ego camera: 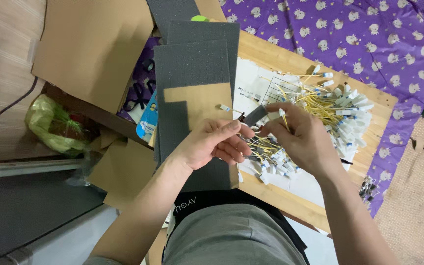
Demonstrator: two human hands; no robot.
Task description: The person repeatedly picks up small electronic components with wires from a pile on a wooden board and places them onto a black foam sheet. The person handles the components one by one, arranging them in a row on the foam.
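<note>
My left hand and my right hand meet above a wooden board. Between the fingertips of both is a small grey rectangular piece with a thin yellow wire and white connector at it. My right fingers pinch the wire end; my left thumb and fingers hold the grey piece from the left. Below and to the right lies a heap of yellow wires with white and blue connectors. One loose connector lies left of the hands.
Dark grey foam sheets lie stacked to the left on the board. An open cardboard box stands at upper left, a green plastic bag beside it. Purple patterned cloth covers the floor beyond. A white printed paper lies under the wires.
</note>
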